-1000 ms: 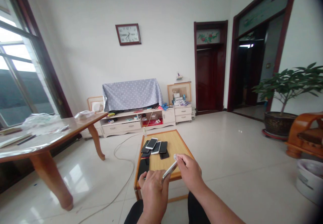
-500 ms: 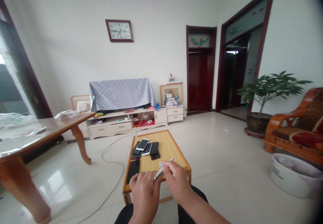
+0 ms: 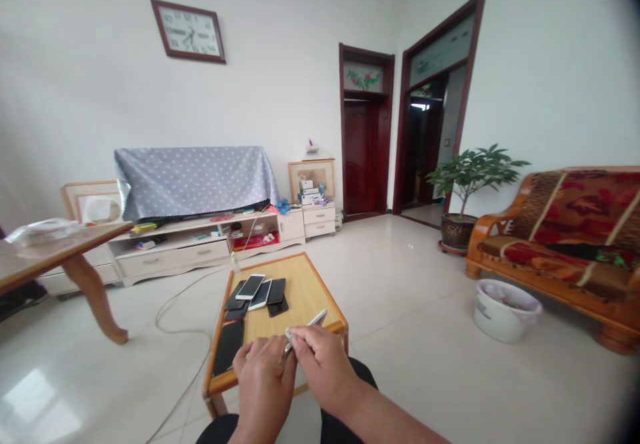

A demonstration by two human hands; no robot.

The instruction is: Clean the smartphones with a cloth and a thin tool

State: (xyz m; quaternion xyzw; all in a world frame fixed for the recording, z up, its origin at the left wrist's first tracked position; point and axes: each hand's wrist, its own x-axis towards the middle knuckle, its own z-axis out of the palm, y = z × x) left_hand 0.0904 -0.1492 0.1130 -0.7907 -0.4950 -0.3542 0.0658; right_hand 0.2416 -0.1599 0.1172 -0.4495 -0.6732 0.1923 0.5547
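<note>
My left hand (image 3: 265, 377) is closed round one end of a slim silver-edged phone (image 3: 319, 317), held tilted over the near edge of a small wooden table (image 3: 310, 284). My right hand (image 3: 325, 367) is closed in a pinch on a small whitish wad, perhaps tissue or cloth (image 3: 289, 334), right against the phone. Fingers hide most of the phone and part of the wad. Beyond my hands, a white phone (image 3: 251, 287) lies on top of several others, and a black phone (image 3: 229, 349) rests along the table's left edge.
A small clear bottle (image 3: 235, 262) stands at the table's far left corner. On the floor to the left runs a cable (image 3: 159, 317). A larger wooden table (image 3: 100, 234) is at far left. To the right are a white tub (image 3: 500, 317), a potted plant (image 3: 457, 231) and a wooden sofa (image 3: 480, 231).
The view has swung to the right, so the room and my hands appear further left. Both hands keep their holds on the phone and the wad, with the right hand slightly shifted.
</note>
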